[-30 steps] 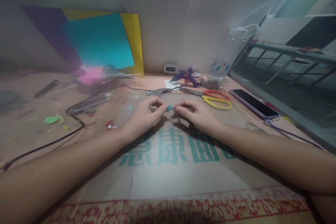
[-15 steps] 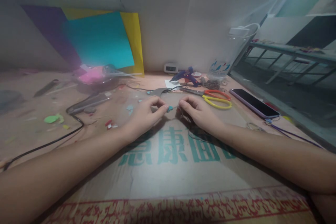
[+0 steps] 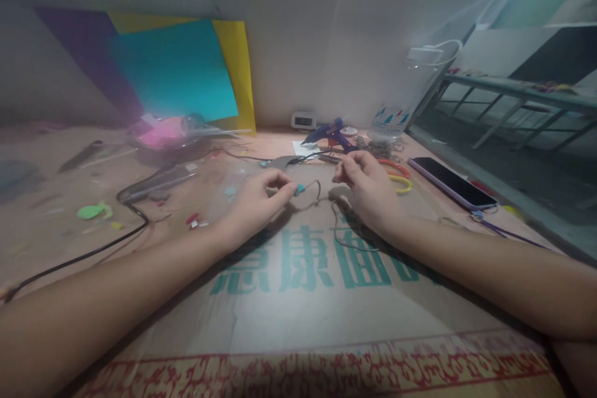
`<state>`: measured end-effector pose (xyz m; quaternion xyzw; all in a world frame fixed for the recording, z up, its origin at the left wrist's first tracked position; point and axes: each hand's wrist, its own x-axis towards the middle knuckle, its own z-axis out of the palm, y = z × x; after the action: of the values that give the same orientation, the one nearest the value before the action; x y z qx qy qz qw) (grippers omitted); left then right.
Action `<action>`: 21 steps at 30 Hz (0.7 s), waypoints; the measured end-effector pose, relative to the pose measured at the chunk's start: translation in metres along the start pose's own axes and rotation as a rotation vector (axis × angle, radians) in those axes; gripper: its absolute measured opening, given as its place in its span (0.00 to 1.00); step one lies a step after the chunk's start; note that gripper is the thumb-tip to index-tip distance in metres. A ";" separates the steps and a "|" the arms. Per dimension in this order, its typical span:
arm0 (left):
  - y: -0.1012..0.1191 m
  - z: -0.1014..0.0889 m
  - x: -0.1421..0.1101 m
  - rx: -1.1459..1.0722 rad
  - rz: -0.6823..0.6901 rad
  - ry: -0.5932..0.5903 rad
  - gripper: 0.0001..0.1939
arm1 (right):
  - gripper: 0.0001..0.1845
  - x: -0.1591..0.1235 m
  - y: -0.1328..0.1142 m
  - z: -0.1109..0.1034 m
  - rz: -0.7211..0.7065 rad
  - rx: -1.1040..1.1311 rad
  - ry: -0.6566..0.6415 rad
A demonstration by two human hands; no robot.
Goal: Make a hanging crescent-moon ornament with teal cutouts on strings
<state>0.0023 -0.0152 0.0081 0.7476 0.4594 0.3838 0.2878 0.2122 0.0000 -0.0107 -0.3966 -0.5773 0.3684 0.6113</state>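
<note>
Teal piece [image 3: 299, 189] is what we have in our left hand [image 3: 261, 199], gripped at the tips of thumb and forefinger, above the cardboard sheet [image 3: 289, 329] near its far edge and about midway between its left and right sides. From the piece a thin cord [image 3: 318, 185] arcs toward our right hand [image 3: 373, 196] and bends downward in the gap between the two hands. We hold that right hand apart from the piece, thumb and fingers bent and drawn close together; we cannot tell whether anything sits between them. Beneath it a string loop [image 3: 342, 244] lies on the cardboard, partly hidden by our palm, and we cannot make out whether it joins the cord.

Behind our right hand we see the scissors [image 3: 411, 183], mostly covered, with one orange and one yellow handle. A phone [image 3: 452, 183] lies along the right edge of the bench [image 3: 275, 137], and a clear bottle [image 3: 389, 121] stands near the far right corner. At the far edge we have a blue glue gun [image 3: 329, 132] just in front of a small white display [image 3: 303, 120]. Toward the left edge, a black cable [image 3: 84, 257] winds past a green scrap [image 3: 91, 211].
</note>
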 end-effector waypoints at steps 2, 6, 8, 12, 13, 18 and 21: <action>-0.001 0.000 0.002 -0.031 -0.053 0.012 0.11 | 0.10 0.001 0.001 0.000 0.004 0.079 0.015; -0.006 0.000 0.006 -0.078 -0.119 0.075 0.11 | 0.11 0.006 0.002 0.000 0.065 0.167 0.043; -0.009 0.000 0.008 -0.087 -0.125 0.092 0.12 | 0.13 0.007 0.001 0.001 0.084 0.167 0.047; -0.009 0.000 0.007 -0.082 -0.134 0.078 0.11 | 0.19 0.000 -0.011 0.000 -0.059 0.010 -0.026; -0.008 -0.001 0.007 -0.076 -0.136 0.072 0.11 | 0.18 -0.004 -0.018 0.000 -0.126 -0.072 -0.061; -0.003 -0.002 0.005 -0.047 -0.095 0.053 0.11 | 0.03 -0.017 -0.061 0.001 -0.344 -0.485 -0.293; -0.003 -0.001 0.004 -0.052 -0.063 0.026 0.12 | 0.05 -0.011 -0.076 0.000 -0.353 -0.606 -0.325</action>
<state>0.0008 -0.0105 0.0078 0.7199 0.4765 0.3959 0.3129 0.2106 -0.0412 0.0538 -0.3903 -0.8087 0.1284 0.4209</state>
